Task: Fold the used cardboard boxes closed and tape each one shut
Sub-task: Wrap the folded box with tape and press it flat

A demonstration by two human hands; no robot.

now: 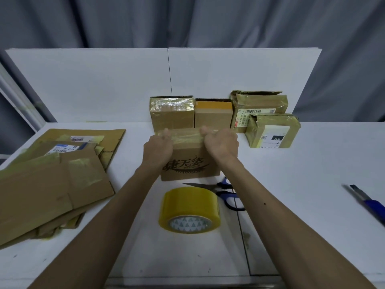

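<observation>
Person's arms, head view. Left hand point(159, 148) and right hand point(221, 143): bare from the fingers point(166, 132) back to the wrists. Left forearm point(116, 205) and right forearm point(281, 205): bare along the whole visible length behind the fingers. Small round mole point(264, 203) on the right forearm, well behind the fingers. Tendon ridges mark the right hand's back.

1. Both hands are on the printed box point(190, 161), the left hand point(159, 147) and the right hand point(220, 143), and their fingertips drop over its far edge, out of sight.
2. The scissors point(220, 188) at centre: handle loops partly covered by the right forearm.
3. Far right, the knife point(366, 202) is blurred, its handle cut by the frame.
4. Lower left, the flattened cardboard point(48, 184) runs off the edge.
5. Behind, the foil-taped box point(171, 113) has its base hidden.
6. The label point(275, 136) on the right has print too small to read.
</observation>
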